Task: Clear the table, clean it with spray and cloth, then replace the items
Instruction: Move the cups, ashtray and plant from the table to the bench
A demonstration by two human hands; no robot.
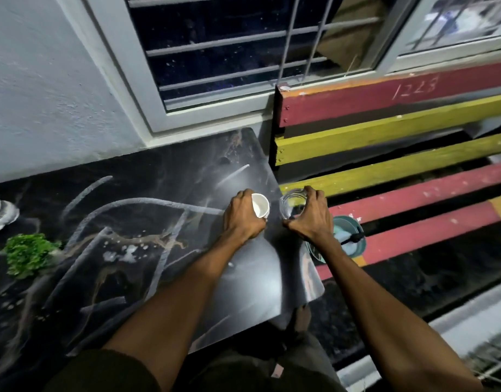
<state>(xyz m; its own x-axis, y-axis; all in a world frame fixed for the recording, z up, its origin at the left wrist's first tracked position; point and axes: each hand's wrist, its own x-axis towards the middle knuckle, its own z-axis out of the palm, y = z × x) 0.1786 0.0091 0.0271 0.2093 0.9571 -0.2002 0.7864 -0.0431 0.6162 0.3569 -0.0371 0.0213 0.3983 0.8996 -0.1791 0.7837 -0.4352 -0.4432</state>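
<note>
A dark marbled table (147,250) fills the lower left of the head view, with a wet smear near its middle. My left hand (242,219) grips a small white cup (260,205) above the table's right edge. Right beside it, my right hand (310,215) holds a clear glass (291,205) at the gap between table and bench. Under my right wrist, a teal plate (353,236) with a dark item on it lies on the bench. A white ceramic piece (0,213) and a small green plant (28,254) sit at the table's far left.
A slatted bench (399,171) painted red and yellow stands close against the table's right side. A barred window (229,58) and a pale wall (45,94) bound the table at the back. My legs are below the table's near edge.
</note>
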